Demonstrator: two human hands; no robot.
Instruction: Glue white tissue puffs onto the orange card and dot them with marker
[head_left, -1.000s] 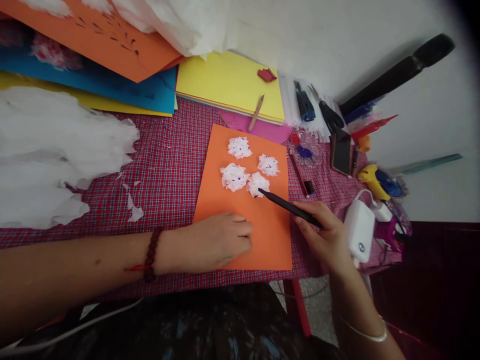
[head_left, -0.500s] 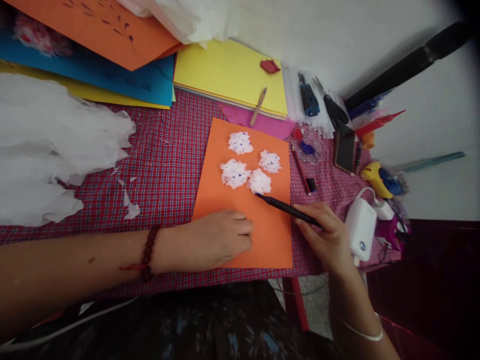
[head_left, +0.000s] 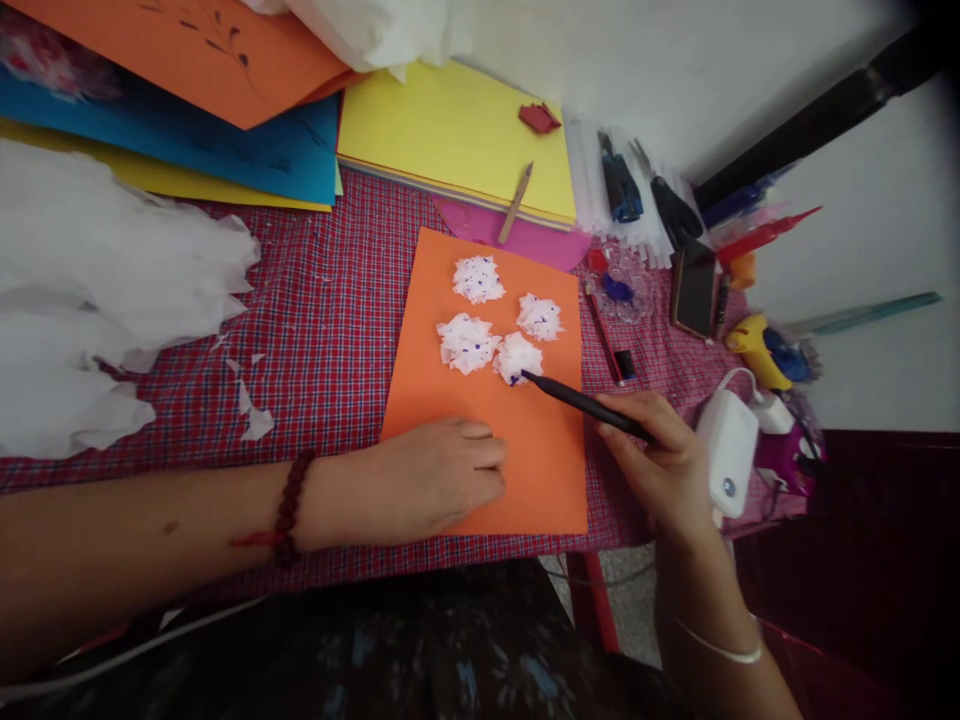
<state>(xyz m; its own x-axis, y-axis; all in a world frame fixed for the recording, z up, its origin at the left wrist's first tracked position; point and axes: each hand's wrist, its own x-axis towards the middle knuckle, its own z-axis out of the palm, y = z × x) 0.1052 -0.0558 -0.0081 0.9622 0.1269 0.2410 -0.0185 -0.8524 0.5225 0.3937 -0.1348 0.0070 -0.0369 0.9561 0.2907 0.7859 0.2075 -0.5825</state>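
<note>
My right hand (head_left: 664, 460) pinches a slim black pen (head_left: 592, 405) between thumb and fingers. Its tip touches the lowest white paper flower (head_left: 517, 358), near blue marks. Three similar crumpled flowers, one at the upper left (head_left: 478, 279), one at the right (head_left: 540, 316) and one at the left (head_left: 468, 343), sit on an orange sheet (head_left: 540, 480), also specked with blue. My left hand (head_left: 427, 480) rests on the sheet's lower left with its fingers curled under. Its fingertips are hidden, and no object shows in it.
A glassy dish (head_left: 616, 285) with red and blue colour lies right of the sheet, beside a red pencil (head_left: 604, 340). Torn white paper (head_left: 90, 300) covers the left. Behind are a yellow paper stack (head_left: 442, 120), scissors (head_left: 667, 200) and a phone (head_left: 694, 290). A white power bank (head_left: 727, 450) stands at right.
The pen tip has moved slightly up and right, from the lower edge of the lowest flower onto its petals. New blue marks show there. My left hand stays in place.
</note>
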